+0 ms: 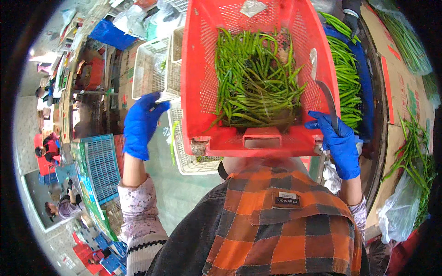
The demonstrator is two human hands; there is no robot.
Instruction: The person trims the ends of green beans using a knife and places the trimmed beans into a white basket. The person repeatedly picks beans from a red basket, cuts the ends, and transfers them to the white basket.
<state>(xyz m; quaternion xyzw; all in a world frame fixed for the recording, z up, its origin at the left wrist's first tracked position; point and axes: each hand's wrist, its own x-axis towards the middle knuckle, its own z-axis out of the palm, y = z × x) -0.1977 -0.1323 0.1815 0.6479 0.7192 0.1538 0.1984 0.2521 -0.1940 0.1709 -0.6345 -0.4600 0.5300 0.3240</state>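
Observation:
In front of my body a tilted red perforated plastic crate holds a mass of long green chilli peppers. My left hand, in a blue glove, is raised left of the crate with fingers apart and nothing in it. At the crate's near right corner is my right hand, also blue-gloved. A curved grey strip runs down the crate's right wall onto this glove; I cannot tell whether the fingers grip it. A pale scrap sticks to the far wall.
White plastic baskets stand left of and below the red crate. On the right, a blue crate holds brighter peppers, with another person's dark-gloved hand above. Cardboard carries loose greens and a plastic bag.

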